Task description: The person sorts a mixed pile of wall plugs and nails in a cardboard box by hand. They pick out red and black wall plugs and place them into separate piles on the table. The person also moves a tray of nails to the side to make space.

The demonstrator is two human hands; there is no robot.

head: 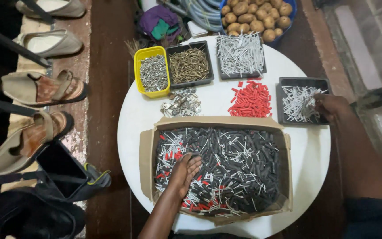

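White round table carries everything, and the cardboard box takes up most of its near half, filled with a loose mix of black sleeves, white pins and red plugs. The left hand lies palm-down in that mix, fingers together and curled into the pieces; whether they pinch any one piece I cannot tell. Beyond its fingertips sits a small heap of metal brackets, then a yellow tray of silvery bits and a black tray of brass screws. The right hand rests at the rim of a dark tray of white pins, fingers bent inward over them, grip hidden. Just left of those fingers lies a pile of red plugs.

The pieces look light, stiff and smooth, likely to slip and scatter; best pinched singly mid-length, or scooped in small bunches.
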